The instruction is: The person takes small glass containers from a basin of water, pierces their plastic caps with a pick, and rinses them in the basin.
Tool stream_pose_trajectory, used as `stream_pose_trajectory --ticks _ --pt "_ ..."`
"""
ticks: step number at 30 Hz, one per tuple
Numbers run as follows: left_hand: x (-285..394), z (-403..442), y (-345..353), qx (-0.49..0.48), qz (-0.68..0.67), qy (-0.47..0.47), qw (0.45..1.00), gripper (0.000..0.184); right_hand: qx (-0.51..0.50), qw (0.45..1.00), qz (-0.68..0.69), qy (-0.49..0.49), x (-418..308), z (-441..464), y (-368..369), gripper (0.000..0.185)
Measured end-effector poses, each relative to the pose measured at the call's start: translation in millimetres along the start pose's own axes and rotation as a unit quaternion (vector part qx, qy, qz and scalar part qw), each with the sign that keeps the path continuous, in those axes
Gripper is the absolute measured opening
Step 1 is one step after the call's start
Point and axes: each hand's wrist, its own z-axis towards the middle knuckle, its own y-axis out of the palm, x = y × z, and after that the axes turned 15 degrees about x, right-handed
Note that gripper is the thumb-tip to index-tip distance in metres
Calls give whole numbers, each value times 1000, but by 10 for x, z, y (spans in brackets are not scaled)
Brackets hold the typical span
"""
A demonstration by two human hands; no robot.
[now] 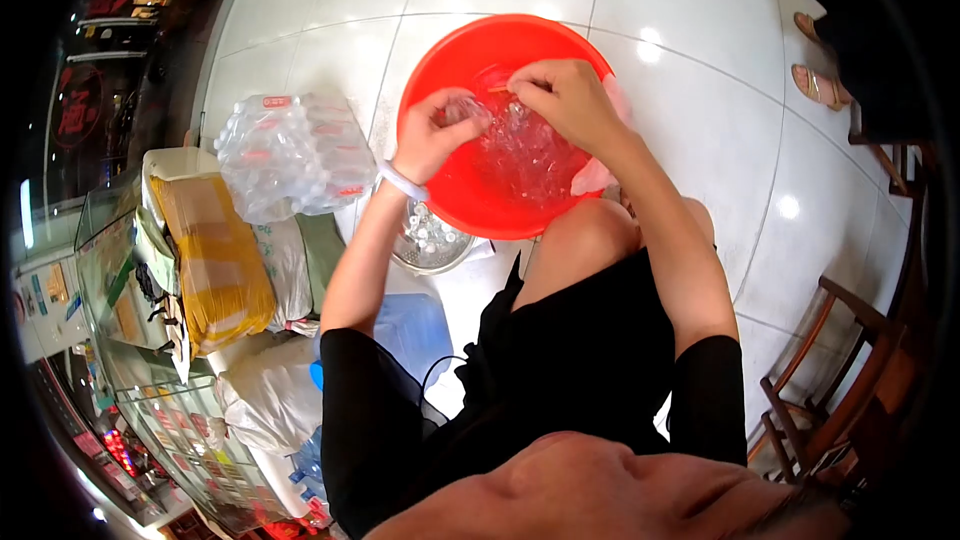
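A large red basin (450,55) stands on the floor before my knees. Inside it lies a heap of small clear, shiny pieces (525,155), seemingly in water; their kind is hard to make out. My left hand (440,135), with a pale band at the wrist, is over the basin's left side, its fingers closed around a small clear piece (465,110). Over the far middle of the basin, my right hand (572,100) pinches a thin orange stick-like thing (498,89). The two hands are apart, with the stick's tip pointing towards the left hand.
A metal strainer bowl (435,258) holding small white pieces sits left of the basin. Wrapped bottle packs (290,155), a yellow-taped parcel (215,260) and a blue water jug (415,330) stand at left. Pink material (593,177) lies at the basin's right rim. Wooden chairs (830,370) and a person's sandalled feet (822,85) are at right.
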Motion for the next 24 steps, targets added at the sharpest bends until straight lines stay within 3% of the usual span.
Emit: stream_pose_trajectory --ticks 4,6,7,8,9,10,12,14,18,19,20,21,22,24 --pt "223 22 -19 -48 54 8 997 30 21 1000 13 -4 7 11 -30 17" --pt "31 87 16 -98 2 -94 991 29 37 999 8 -22 18 24 -28 17" --pt "-409 167 104 -58 109 -98 988 31 39 999 7 -20 20 23 -28 17" --pt "-1036 247 187 -106 476 113 866 38 41 999 12 -21 20 23 -26 17" --pt "-1335 253 243 -274 688 101 664 41 38 999 14 -23 16 13 -28 16" --pt "-1549 224 173 -267 683 104 672 41 57 997 13 -49 76 9 -12 15" --pt "-1580 307 -18 -149 467 158 857 41 75 994 -18 -81 19 -51 -32 15" --pt "-942 419 32 -145 490 79 856 43 68 996 -7 -49 -15 -66 -90 15" --pt "-362 486 80 -97 419 123 894 37 75 996 27 -26 -22 8 -66 15" --pt "-463 497 120 -118 253 -30 960 35 77 996 28 -26 -18 13 -68 15" --pt "-619 501 158 -136 76 -183 971 33 80 996 31 -36 -18 7 -59 15" --pt "-1190 510 239 -177 422 31 888 29 81 995 33 -47 -29 0 -52 15" --pt "-1496 483 244 -317 657 178 661 29 77 995 32 -54 -37 -16 -43 15" --pt "-1577 397 186 -195 425 92 879 32 104 993 30 -41 -48 -14 -56 15"
